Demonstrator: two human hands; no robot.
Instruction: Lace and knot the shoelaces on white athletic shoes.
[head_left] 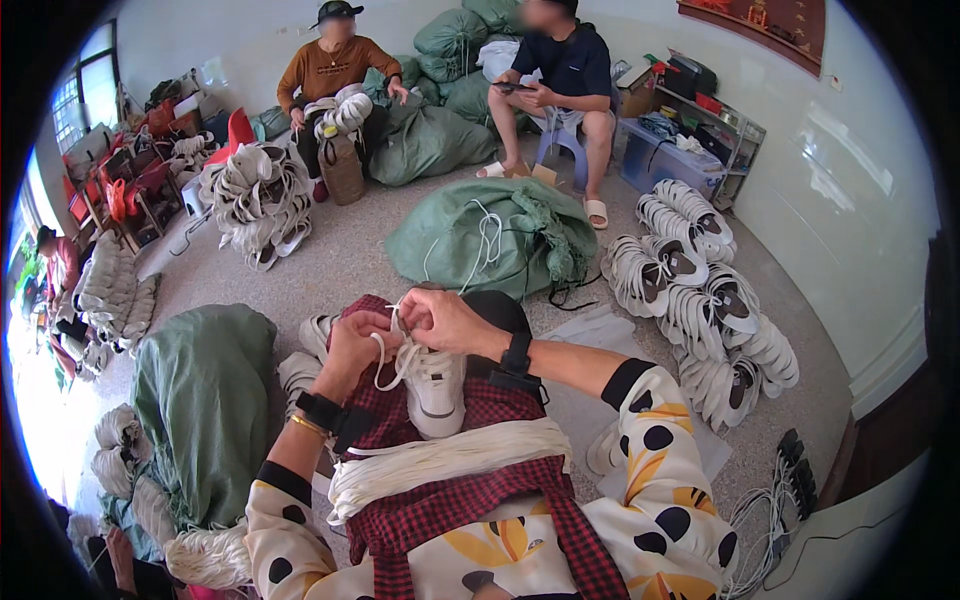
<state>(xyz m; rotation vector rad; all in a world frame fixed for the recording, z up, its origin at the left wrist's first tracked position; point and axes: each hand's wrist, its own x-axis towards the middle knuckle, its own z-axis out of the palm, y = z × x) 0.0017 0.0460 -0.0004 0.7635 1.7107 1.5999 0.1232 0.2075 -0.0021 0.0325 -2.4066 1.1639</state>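
Observation:
A white shoe upper [437, 398] lies on my lap over a red-and-black checked apron [370, 400], its toe pointing toward me. White shoelace [388, 378] loops out at its left side. With closed fingers my left hand [358, 345] pinches the lace at the upper's far end. My right hand [447, 322] meets it there, thumb and fingers also pinched on the lace at the eyelets. The fingertips nearly touch and partly hide the lace ends. Across my lap, nearer my body, stretches a thick bundle of white laces [450, 462].
Stacked shoe uppers [690, 290] cover the floor at right; another pile [258, 200] stands far left. Green sacks [205, 400] sit beside me at left and ahead [480, 235]. Two people sit at the back. Power strips and cables [770, 500] lie at lower right.

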